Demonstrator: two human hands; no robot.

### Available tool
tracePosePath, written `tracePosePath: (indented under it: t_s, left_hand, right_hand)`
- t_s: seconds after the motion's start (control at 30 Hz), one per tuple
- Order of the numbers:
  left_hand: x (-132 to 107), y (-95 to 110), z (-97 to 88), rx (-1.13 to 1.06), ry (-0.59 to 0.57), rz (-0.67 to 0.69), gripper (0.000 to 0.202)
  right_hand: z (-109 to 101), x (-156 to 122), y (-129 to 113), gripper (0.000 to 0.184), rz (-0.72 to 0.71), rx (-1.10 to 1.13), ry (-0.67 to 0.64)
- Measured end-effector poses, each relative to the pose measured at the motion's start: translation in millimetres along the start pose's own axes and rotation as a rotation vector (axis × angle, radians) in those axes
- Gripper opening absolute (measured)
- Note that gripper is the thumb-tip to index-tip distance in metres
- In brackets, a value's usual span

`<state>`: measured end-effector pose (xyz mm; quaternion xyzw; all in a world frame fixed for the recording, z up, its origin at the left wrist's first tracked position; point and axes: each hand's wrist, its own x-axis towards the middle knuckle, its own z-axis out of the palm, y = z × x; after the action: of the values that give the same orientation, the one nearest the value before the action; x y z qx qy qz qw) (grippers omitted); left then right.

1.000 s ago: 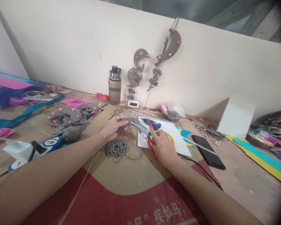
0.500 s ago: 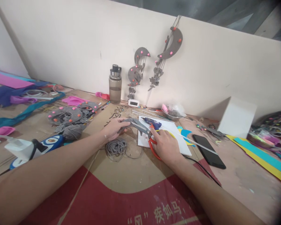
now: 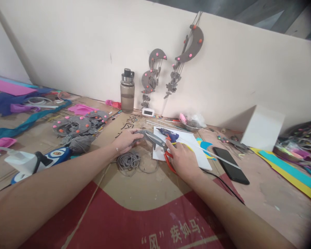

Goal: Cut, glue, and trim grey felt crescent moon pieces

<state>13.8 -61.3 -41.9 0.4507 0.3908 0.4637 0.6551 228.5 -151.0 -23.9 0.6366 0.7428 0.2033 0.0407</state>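
My right hand [image 3: 184, 159] is closed around the red handles of a pair of scissors [image 3: 158, 141]. The blades point left and lie against a piece of grey felt [image 3: 142, 132]. My left hand [image 3: 126, 140] pinches that felt by its left part, with the thumb on top. Part of the felt is hidden by the fingers and the blades. Just below my left hand lies a loose coil of grey cord [image 3: 129, 163] on the cardboard. Behind the scissors, a blue glue gun [image 3: 168, 134] rests on a white board [image 3: 200, 157].
A black phone [image 3: 230, 165] lies to the right. At the back stand a water bottle [image 3: 127, 91] and a small digital clock [image 3: 148, 112]. Grey felt crescents [image 3: 195, 45] hang on the wall. Grey yarn [image 3: 80, 143] and a white plug [image 3: 20, 162] are on the left.
The scissor blades are spread wider and more clearly seen over the felt. Both hands stay in nearly the same place; the whole view has shifted slightly.
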Motion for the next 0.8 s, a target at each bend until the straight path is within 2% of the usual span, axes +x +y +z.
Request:
tracePosePath:
  t_s: [0.53, 0.8]
  left_hand:
    - [-0.8, -2.7, -1.7, 0.027, -0.044, 0.021, 0.020]
    - [2.6, -3.6, -3.1, 0.011, -0.056, 0.011, 0.020]
  right_hand:
    - [-8.2, -2.3, -4.3, 0.046, -0.006, 0.005, -0.065]
    - [-3.3, -1.5, -0.5, 0.044, -0.006, 0.058, -0.074]
